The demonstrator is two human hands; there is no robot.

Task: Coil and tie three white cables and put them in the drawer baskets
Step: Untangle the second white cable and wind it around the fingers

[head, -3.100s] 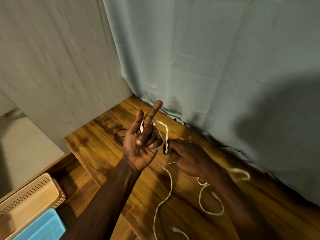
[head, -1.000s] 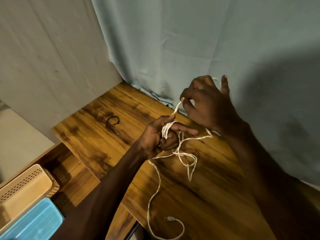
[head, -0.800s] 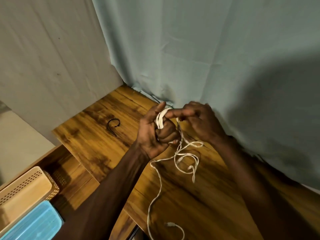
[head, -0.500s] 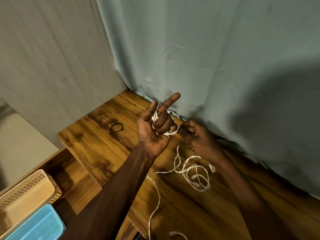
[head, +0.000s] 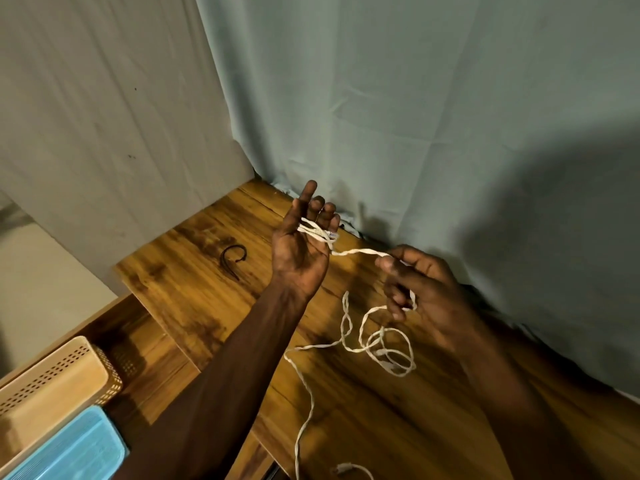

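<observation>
black tie (head: 232, 259) on wooden desk (head: 194, 292) | teal curtain (head: 415, 116) behind | grey wall (head: 104, 116) left

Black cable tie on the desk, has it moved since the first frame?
No. The black cable tie lies at the same spot on the wooden desk, near its back-left corner; only the camera shifted.

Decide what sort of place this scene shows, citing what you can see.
Probably a home desk corner: a wooden tabletop against a curtain, an open drawer below holding a beige basket and a blue basket, and a white cable being coiled.
</observation>
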